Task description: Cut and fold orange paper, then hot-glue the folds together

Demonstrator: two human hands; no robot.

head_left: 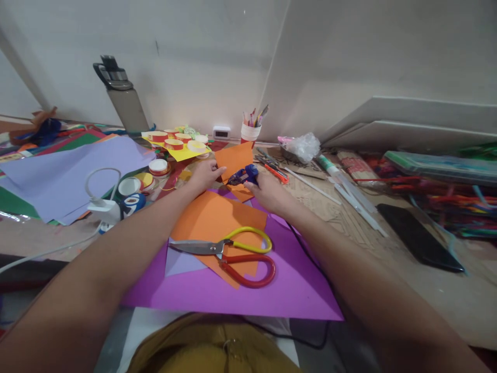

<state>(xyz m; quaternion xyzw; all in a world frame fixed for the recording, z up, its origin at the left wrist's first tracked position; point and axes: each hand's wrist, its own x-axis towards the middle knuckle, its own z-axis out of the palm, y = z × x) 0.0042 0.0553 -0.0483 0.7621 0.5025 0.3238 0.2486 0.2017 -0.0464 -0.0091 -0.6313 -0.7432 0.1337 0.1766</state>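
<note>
My right hand point(267, 190) is closed round a blue hot glue gun point(245, 175), its nozzle pointing left. A black cord trails from under that wrist toward my lap. My left hand point(205, 175) pinches the left edge of an upright piece of orange paper point(235, 158) just behind the nozzle. Whether the nozzle touches the paper I cannot tell. Nearer to me, a larger orange sheet point(209, 212) lies on a purple sheet point(240, 298). Scissors point(213, 247) with one yellow and one red handle rest across it, blades slightly apart and pointing left.
Left are lilac sheets point(77, 166), a white plug adapter point(104, 210), tape rolls point(158, 167) and a grey bottle point(126, 103). Behind stand paper rings on yellow paper point(182, 153) and a cup of pens point(250, 132). Right are orange-handled pliers point(276, 173), glue sticks point(357, 207) and a black phone point(419, 235).
</note>
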